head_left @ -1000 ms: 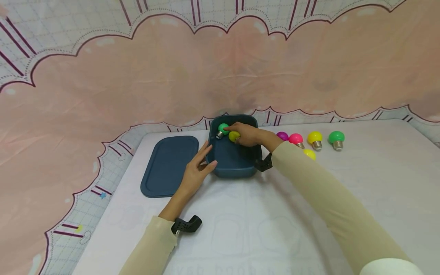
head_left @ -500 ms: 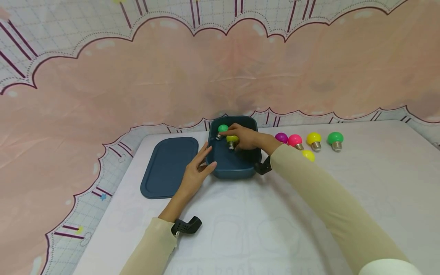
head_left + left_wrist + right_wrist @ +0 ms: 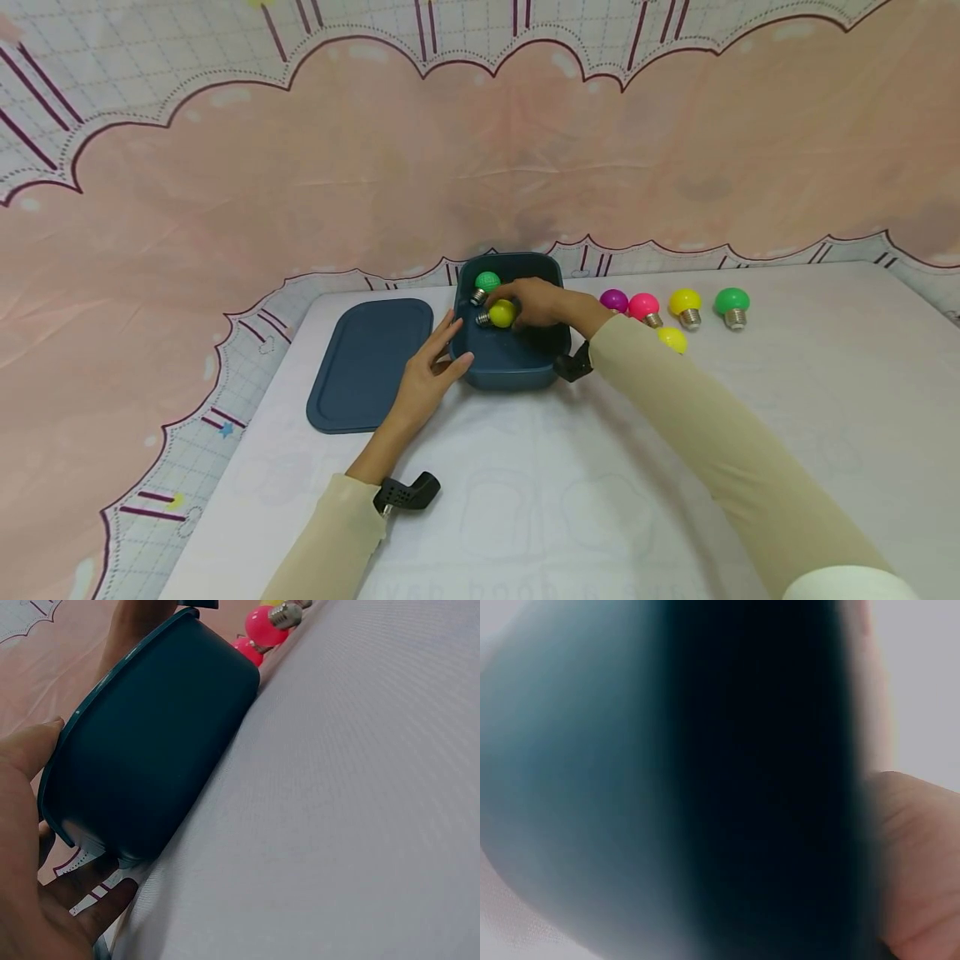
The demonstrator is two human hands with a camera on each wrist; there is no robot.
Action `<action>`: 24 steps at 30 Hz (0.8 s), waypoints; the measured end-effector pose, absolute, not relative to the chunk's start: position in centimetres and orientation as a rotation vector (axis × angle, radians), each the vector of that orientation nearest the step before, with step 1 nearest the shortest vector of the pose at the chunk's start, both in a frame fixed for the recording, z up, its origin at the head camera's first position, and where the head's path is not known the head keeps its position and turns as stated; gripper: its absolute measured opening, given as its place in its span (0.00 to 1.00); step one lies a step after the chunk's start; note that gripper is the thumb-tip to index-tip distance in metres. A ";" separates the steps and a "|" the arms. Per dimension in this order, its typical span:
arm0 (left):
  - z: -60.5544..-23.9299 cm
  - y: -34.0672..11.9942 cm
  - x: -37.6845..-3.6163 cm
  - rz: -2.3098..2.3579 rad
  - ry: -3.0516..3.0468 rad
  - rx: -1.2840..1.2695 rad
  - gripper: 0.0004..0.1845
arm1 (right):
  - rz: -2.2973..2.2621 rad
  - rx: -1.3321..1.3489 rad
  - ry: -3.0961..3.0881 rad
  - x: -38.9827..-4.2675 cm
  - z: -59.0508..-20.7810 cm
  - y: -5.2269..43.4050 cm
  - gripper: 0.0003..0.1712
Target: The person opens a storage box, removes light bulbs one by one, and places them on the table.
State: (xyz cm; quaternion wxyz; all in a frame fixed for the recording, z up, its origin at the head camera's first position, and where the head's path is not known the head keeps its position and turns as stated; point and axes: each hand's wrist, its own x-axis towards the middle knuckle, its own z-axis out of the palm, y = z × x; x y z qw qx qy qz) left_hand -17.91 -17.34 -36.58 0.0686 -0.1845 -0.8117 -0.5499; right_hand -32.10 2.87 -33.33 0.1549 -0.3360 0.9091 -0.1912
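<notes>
Yellow bulb [image 3: 502, 313], pinched in right hand [image 3: 536, 303] inside blue box [image 3: 517, 367] at bench twelve o'clock, best lowered gently beside green bulb [image 3: 487, 282]; box wall braced by straight-fingered, empty left hand [image 3: 429, 373].

I see yellow bulb [image 3: 502, 312] under right hand [image 3: 534, 302] fingertips, lying sideways, metal base leftward, inside dark blue tub [image 3: 510, 367]; left hand [image 3: 427, 371] against tub's left wall.
</notes>
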 end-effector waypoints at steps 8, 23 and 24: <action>-36.6 -17.3 -17.9 -1.658 -2.449 -0.548 0.29 | -0.507 -1.020 2.580 -32.1 -33.4 3.0 0.30; -36.7 -17.4 -17.9 -1.663 -2.464 -0.542 0.30 | -0.536 -1.183 2.489 -32.1 -33.4 3.3 0.27; -36.7 -17.4 -17.9 -1.662 -2.464 -0.542 0.30 | -0.530 -1.187 2.493 -32.0 -33.5 3.3 0.27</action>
